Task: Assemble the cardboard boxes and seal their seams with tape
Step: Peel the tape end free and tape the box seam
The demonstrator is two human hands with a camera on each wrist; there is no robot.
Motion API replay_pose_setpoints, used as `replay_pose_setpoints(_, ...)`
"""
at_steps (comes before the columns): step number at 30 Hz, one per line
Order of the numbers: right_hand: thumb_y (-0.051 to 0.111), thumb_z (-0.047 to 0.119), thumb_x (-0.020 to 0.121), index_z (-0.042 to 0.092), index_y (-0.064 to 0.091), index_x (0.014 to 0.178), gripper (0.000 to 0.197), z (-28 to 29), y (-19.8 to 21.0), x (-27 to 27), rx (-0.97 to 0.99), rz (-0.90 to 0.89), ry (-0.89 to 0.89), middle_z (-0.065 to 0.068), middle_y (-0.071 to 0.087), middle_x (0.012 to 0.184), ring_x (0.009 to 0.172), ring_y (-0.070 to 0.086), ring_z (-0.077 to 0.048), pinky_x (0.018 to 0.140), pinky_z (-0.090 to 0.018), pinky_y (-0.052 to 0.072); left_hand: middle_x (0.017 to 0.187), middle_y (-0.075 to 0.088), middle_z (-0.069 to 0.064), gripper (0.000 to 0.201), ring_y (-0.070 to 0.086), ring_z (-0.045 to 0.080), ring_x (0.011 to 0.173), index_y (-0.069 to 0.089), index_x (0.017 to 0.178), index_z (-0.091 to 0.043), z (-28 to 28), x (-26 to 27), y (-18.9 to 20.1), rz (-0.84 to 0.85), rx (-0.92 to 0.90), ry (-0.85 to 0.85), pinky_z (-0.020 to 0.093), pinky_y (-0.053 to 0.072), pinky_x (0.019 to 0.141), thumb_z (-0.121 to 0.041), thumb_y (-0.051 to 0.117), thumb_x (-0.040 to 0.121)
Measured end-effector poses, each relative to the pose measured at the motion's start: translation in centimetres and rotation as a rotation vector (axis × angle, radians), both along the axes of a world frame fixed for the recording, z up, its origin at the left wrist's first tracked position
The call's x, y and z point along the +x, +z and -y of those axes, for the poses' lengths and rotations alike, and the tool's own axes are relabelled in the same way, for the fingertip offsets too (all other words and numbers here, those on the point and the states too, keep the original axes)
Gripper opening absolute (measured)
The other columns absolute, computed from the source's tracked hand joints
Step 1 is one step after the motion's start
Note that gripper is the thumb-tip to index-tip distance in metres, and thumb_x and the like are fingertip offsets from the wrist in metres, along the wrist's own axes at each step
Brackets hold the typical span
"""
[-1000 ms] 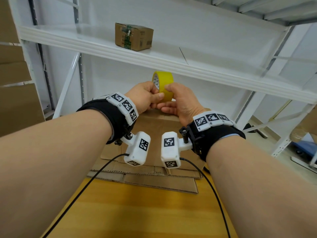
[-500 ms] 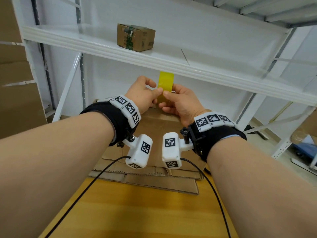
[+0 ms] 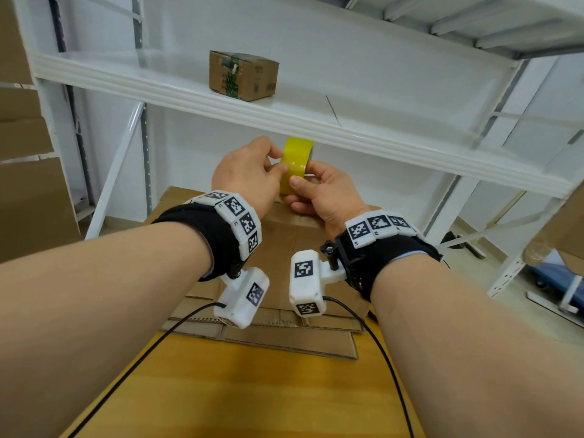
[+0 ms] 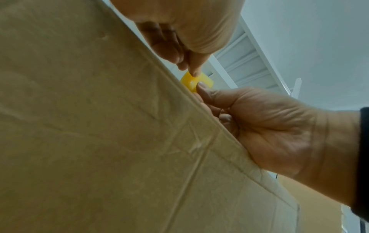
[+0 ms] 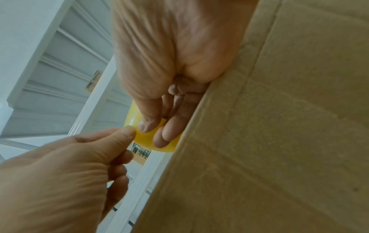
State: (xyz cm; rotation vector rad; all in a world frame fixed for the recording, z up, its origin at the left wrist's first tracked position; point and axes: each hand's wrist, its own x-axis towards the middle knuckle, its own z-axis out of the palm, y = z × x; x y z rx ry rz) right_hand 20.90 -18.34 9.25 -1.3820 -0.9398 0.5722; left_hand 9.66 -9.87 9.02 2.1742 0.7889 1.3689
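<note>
Flattened cardboard (image 3: 268,330) is stacked on the desk (image 3: 252,390). Above a box (image 3: 284,235), the tape (image 3: 295,159) is held up, clamped by right hand (image 3: 325,197) fingers and pinched by the left hand (image 3: 246,172). The loose end should be found by nail, then peeled slowly, straight.

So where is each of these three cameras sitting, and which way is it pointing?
Head: worn on the head, facing forward and down; shows both forearms, left hand and right hand holding the yellow tape roll under a white shelf.
Left wrist: looks along the left hand, beside the cardboard box; both hands show.
Right wrist: looks along the right hand; both hands show.
Shared: all show the tape roll.
</note>
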Motion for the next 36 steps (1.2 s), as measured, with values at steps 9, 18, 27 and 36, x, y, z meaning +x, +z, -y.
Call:
replay_pose_setpoints(9, 0.063, 0.005, 0.095, 0.015, 0.067, 0.111, 0.020, 0.3, 0.2, -0.1, -0.008, 0.003, -0.011, -0.004, 0.074, 0.077, 0.062, 0.067, -0.012, 0.054, -0.017, 0.055, 0.099, 0.066, 0.002, 0.014, 0.060, 0.027, 0.091, 0.062, 0.097, -0.020, 0.1, -0.2, 1.0, -0.173, 0.287, 0.109, 0.035, 0.047, 0.074, -0.027, 0.050, 0.093)
replay_pose_setpoints(18, 0.061, 0.006, 0.096, 0.013, 0.067, 0.101, 0.010, 0.2, 0.1, -0.8, -0.021, 0.024, -0.062, -0.005, 0.073, 0.077, 0.057, 0.066, -0.012, 0.055, -0.020, 0.056, 0.107, 0.056, 0.010, 0.027, 0.055, 0.033, 0.094, 0.047, 0.109, -0.013, 0.8, -0.7, 1.9, -0.459, 0.414, 0.132, 0.036, 0.036, 0.070, -0.014, 0.054, 0.082)
replay_pose_setpoints(27, 0.058, 0.008, 0.098, 0.008, 0.068, 0.104, 0.011, -0.1, 0.1, -0.9, 0.015, 0.054, -0.153, -0.003, 0.070, 0.071, 0.052, 0.064, -0.010, 0.057, -0.025, 0.057, 0.106, 0.048, 0.006, 0.026, 0.051, 0.028, 0.087, 0.045, 0.101, -0.015, 1.4, -0.2, 1.6, -0.334, 0.277, -0.078, 0.037, 0.041, 0.070, 0.000, 0.052, 0.080)
replay_pose_setpoints(36, 0.065, 0.014, 0.095, 0.006, 0.067, 0.111, 0.018, -0.1, -0.2, -0.8, 0.018, 0.067, -0.154, -0.008, 0.075, 0.081, 0.061, 0.069, -0.014, 0.056, -0.020, 0.057, 0.084, 0.066, -0.003, 0.012, 0.064, 0.016, 0.076, 0.047, 0.096, -0.023, 0.3, -0.7, 1.7, 0.038, -0.044, -0.227, 0.025, 0.052, 0.069, -0.012, 0.042, 0.097)
